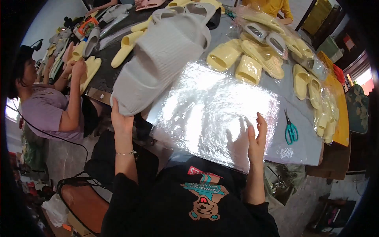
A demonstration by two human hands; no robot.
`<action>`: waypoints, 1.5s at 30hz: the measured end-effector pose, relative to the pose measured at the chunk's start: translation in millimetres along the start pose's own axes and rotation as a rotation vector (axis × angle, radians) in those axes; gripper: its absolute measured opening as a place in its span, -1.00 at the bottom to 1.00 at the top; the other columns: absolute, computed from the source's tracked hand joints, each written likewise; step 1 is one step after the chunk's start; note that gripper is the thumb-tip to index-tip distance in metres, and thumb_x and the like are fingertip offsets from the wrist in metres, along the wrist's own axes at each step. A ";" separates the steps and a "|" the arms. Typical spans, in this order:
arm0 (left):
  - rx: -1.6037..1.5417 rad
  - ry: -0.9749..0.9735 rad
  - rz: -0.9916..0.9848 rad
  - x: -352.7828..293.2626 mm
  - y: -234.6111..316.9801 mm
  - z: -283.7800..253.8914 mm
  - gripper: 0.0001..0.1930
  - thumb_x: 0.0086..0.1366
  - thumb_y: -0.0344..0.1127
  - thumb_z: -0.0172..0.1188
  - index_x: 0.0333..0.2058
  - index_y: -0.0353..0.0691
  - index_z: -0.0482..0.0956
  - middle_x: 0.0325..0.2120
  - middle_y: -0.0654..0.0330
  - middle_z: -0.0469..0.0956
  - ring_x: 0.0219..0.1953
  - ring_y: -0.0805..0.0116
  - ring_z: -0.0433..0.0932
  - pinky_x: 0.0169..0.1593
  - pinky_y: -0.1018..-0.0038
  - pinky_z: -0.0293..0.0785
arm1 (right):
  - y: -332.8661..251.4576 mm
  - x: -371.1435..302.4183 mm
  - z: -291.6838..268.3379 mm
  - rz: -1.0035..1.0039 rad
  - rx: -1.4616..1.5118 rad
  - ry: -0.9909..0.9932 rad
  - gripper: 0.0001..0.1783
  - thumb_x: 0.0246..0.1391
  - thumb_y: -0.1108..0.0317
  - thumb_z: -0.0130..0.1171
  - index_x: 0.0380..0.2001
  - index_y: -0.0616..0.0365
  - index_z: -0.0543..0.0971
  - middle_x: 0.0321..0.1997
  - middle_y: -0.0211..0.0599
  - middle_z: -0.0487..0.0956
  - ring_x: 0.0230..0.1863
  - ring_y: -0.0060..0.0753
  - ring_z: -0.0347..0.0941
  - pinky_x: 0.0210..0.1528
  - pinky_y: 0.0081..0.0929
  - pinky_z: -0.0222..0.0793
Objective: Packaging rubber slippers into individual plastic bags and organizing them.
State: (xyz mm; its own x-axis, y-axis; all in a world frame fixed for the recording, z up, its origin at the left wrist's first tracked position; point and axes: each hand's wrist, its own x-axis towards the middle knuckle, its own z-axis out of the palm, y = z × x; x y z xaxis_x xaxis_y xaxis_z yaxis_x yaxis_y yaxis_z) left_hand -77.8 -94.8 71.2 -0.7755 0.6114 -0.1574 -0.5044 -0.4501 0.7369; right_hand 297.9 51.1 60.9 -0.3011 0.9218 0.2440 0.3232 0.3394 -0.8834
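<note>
Grey slippers at eleven o'clock look light, soft, best held at the end our left fingers clamp, right fingers apart.

place: footwear workshop | landmark: glossy clear plastic sheet on grey surface | beyond it: many pale-yellow moulded slippers | right of it: teal-handled scissors | left of it: lilac-shirted co-worker

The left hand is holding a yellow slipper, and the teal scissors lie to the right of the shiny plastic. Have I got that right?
Not quite: the head view shows that the slipper in the left hand is grey. The teal scissors do lie to the right of the shiny plastic.
</note>
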 end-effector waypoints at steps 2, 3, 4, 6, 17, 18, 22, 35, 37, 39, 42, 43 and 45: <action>-0.153 0.242 0.177 6.3 -4.8 -16.9 -0.53 0.43 -0.07 -0.18 0.21 -0.17 0.20 0.18 0.15 0.28 0.19 0.15 0.29 0.19 0.17 0.30 | 10.0 -5.5 9.6 0.007 -0.055 -0.071 -0.40 0.19 0.18 0.01 0.21 0.28 0.20 0.22 0.02 0.23 0.25 -0.04 0.09 0.29 -0.21 -0.05; -0.187 0.240 0.236 14.9 -12.3 -31.2 -0.52 0.42 -0.05 -0.18 0.21 -0.15 0.19 0.17 0.15 0.28 0.19 0.16 0.29 0.21 0.16 0.28 | 11.5 -7.3 13.8 0.010 -0.145 -0.108 -0.41 0.20 0.18 -0.01 0.22 0.24 0.20 0.24 0.00 0.21 0.27 -0.06 0.07 0.30 -0.22 -0.05; -0.185 0.244 0.241 16.9 -16.8 -31.1 -0.52 0.42 -0.05 -0.18 0.21 -0.15 0.19 0.17 0.15 0.28 0.19 0.16 0.29 0.21 0.16 0.28 | 12.9 -8.6 16.7 0.012 -0.237 -0.147 -0.41 0.21 0.19 -0.02 0.24 0.20 0.19 0.26 -0.01 0.20 0.29 -0.09 0.05 0.31 -0.22 -0.06; -0.207 0.274 0.321 29.8 -32.2 -24.5 -0.50 0.41 -0.02 -0.16 0.21 -0.16 0.19 0.16 0.14 0.30 0.18 0.18 0.30 0.22 0.17 0.28 | 15.4 -7.9 19.8 0.011 -0.280 -0.156 -0.41 0.21 0.19 -0.02 0.23 0.22 0.19 0.26 0.01 0.19 0.29 -0.05 0.04 0.31 -0.21 -0.05; 0.145 0.391 -0.095 30.7 -27.2 -34.4 -0.40 0.21 -0.03 0.14 0.07 -0.32 0.22 -0.01 0.10 0.28 0.13 0.14 0.24 0.21 0.21 0.18 | 16.9 -11.4 17.9 -0.037 -0.276 -0.170 -0.33 0.11 0.25 0.13 0.21 0.32 0.17 0.22 0.10 0.21 0.26 0.06 0.05 0.29 -0.18 -0.01; 0.361 0.333 0.079 7.3 -49.8 -16.8 -0.47 0.24 -0.08 0.08 0.07 -0.29 0.24 -0.06 0.13 0.33 0.07 0.23 0.29 0.15 0.29 0.21 | 16.4 -10.8 18.3 -0.063 -0.290 -0.186 -0.33 0.11 0.25 0.14 0.21 0.32 0.19 0.21 0.07 0.23 0.25 0.02 0.10 0.28 -0.20 0.01; 1.476 -0.718 0.677 -51.7 -81.1 96.7 -0.48 0.24 -0.24 0.08 0.16 -0.26 0.27 0.16 0.00 0.23 0.22 0.01 0.16 0.29 0.15 -0.05 | 27.0 12.6 -12.7 0.190 0.089 -0.197 -0.36 0.12 0.24 0.15 0.19 0.30 0.23 0.17 -0.09 0.33 0.18 -0.14 0.26 0.24 -0.30 0.10; 1.828 -1.203 0.656 -48.1 -148.0 108.2 -0.30 0.15 0.13 0.14 0.24 0.06 0.23 0.31 0.04 0.00 0.35 -0.15 -0.18 0.32 -0.11 -0.39 | 115.8 249.8 -264.5 0.071 0.715 0.596 -0.56 0.16 0.17 0.02 0.09 0.05 0.43 -0.01 -0.36 0.41 0.04 -0.38 0.28 0.11 -0.45 0.10; 1.829 -1.192 0.648 -46.4 -148.2 106.0 -0.30 0.16 0.14 0.14 0.24 0.06 0.24 0.30 0.03 0.01 0.35 -0.15 -0.18 0.32 -0.11 -0.39 | 75.4 267.4 -292.2 -0.064 0.625 0.408 -0.56 0.14 0.24 0.05 0.11 0.03 0.43 0.08 -0.41 0.47 0.03 -0.53 0.32 0.16 -0.40 0.07; 1.832 -1.180 0.634 -47.5 -146.3 99.6 -0.30 0.16 0.15 0.13 0.23 0.06 0.24 0.30 0.03 0.01 0.35 -0.15 -0.18 0.32 -0.11 -0.39 | 11.9 263.1 -284.7 -0.336 -0.031 0.436 -0.60 0.16 0.32 0.03 0.08 0.12 0.43 0.09 -0.45 0.47 0.09 -0.45 0.32 0.15 -0.41 0.18; 1.842 -1.170 0.651 -45.6 -148.0 97.9 -0.31 0.16 0.15 0.12 0.23 0.05 0.24 0.30 0.02 0.01 0.35 -0.16 -0.18 0.32 -0.11 -0.39 | -60.9 245.9 -301.4 -0.523 0.044 0.290 -0.54 0.09 0.47 -0.02 0.10 0.24 0.38 0.20 -0.29 0.38 0.19 -0.31 0.27 0.19 -0.35 0.21; 1.833 -1.166 0.660 -44.8 -148.9 95.5 -0.31 0.17 0.15 0.12 0.24 0.06 0.23 0.30 0.03 0.00 0.35 -0.17 -0.19 0.32 -0.12 -0.38 | -99.7 221.5 -277.5 -0.554 0.219 0.163 -0.48 0.02 0.56 -0.05 0.13 0.24 0.37 0.25 -0.20 0.32 0.23 -0.23 0.24 0.24 -0.27 0.18; 1.833 -1.180 0.680 -48.0 -144.4 101.6 -0.32 0.20 0.12 0.09 0.24 0.02 0.21 0.29 0.01 0.04 0.34 -0.15 -0.14 0.31 -0.11 -0.35 | -161.5 179.9 -215.2 -0.574 0.372 0.198 -0.45 0.04 0.41 -0.10 0.14 0.37 0.30 0.29 -0.06 0.23 0.29 -0.13 0.14 0.29 -0.22 0.08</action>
State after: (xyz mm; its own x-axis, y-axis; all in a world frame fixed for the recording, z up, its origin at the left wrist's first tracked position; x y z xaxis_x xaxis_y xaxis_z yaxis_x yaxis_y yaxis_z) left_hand 70.8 7.0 39.2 0.2113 0.9709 0.1124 0.9478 -0.2317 0.2191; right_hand 384.6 202.4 333.5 -0.1520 0.6449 0.7490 -0.1756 0.7281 -0.6626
